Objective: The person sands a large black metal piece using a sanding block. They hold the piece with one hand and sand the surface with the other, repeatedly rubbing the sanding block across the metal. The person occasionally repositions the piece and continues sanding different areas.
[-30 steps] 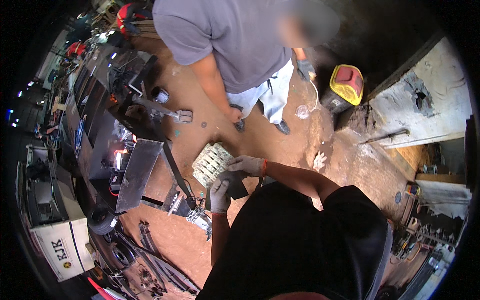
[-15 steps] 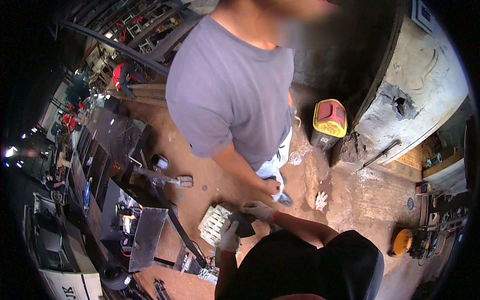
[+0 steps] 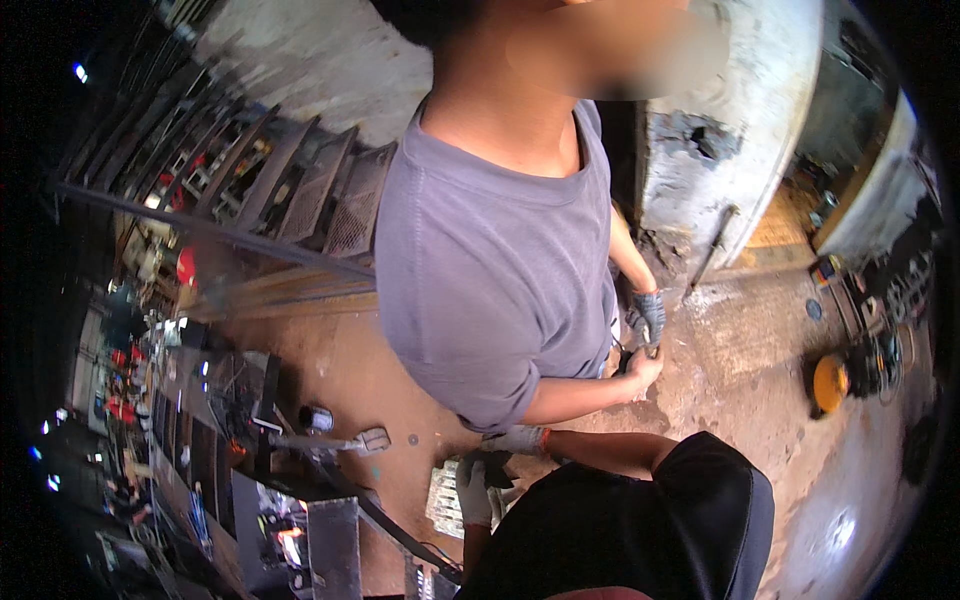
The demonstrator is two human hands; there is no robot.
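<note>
My left hand (image 3: 473, 497), in a pale work glove, is closed on a flat dark sheet (image 3: 497, 470) low in front of my body. My right hand (image 3: 517, 440), gloved too, is at the sheet's far edge with its fingers closed there; the co-worker's shirt partly hides its fingertips. Just left of my left hand, a light, slatted block (image 3: 440, 505) lies on the floor. A co-worker in a grey shirt (image 3: 490, 290) stands close in front of me. One of their hands wears a grey glove (image 3: 648, 315); the other is bare beside it.
To the left stands a dark metal frame with an open box (image 3: 285, 530) and an upright plate (image 3: 333, 545). A pedal-like metal arm (image 3: 345, 441) juts over the floor. Metal stairs (image 3: 290, 190) rise behind. A yellow round machine part (image 3: 829, 383) sits at right, past a damaged white wall (image 3: 740, 100).
My view has swung, and the co-worker appears closer, turned more to the right with both their hands together. My hands still hold the dark sheet.
</note>
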